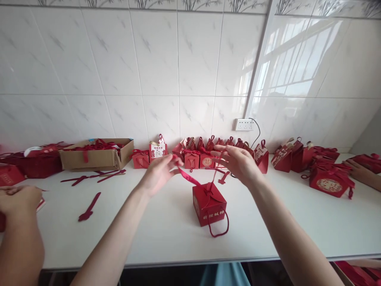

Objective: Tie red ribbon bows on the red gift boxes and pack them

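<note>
A small red gift box [208,203] with gold print and a cord handle stands on the white table [166,230] in front of me. A red ribbon [189,178] runs up from its top. My left hand [159,171] pinches one end of the ribbon, raised up and to the left of the box. My right hand [238,163] hovers above and right of the box, fingers partly spread, with a thin ribbon strand hanging beneath it.
A row of finished red gift boxes [205,155] lines the tiled wall. A cardboard box [97,155] of ribbons sits at the left, loose ribbons [89,206] near it. Another person's hand [18,202] works at far left, another hand [361,172] at far right.
</note>
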Demonstrator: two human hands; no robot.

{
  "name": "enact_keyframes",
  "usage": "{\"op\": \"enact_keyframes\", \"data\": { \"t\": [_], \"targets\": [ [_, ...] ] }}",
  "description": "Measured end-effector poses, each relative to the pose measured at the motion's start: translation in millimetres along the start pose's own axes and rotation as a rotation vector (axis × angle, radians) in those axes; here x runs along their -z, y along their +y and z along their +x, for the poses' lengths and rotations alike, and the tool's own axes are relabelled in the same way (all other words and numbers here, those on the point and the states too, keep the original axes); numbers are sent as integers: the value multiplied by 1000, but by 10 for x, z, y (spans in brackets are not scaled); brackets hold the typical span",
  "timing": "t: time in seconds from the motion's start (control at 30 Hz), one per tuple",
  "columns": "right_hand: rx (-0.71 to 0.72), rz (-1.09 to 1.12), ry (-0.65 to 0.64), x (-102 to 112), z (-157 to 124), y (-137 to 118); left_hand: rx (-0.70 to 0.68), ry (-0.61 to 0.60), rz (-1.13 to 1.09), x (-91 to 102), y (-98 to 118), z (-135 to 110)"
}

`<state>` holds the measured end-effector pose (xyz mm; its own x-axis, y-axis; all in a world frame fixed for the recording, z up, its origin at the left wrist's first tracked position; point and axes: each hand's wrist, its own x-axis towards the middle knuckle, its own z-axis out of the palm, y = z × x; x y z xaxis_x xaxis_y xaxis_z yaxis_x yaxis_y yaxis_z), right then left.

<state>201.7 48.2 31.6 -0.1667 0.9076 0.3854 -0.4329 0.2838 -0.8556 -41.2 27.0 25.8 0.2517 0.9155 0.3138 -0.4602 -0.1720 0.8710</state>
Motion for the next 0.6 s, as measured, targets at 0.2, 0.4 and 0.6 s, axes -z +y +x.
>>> {"op": "enact_keyframes", "data": {
  "t": [0.2, 0.4, 0.6],
  "targets": [
    [-2, 13, -2, -427, 47, 2, -35, -65, 22, -486, -62, 183],
    [-60, 72, -166, -131, -140, -162, -91, 22, -145, -224, 68, 76],
    [-98, -744, -293, 113, -265, 157, 8, 22, 527, 39, -399, 23]
  ]
}}
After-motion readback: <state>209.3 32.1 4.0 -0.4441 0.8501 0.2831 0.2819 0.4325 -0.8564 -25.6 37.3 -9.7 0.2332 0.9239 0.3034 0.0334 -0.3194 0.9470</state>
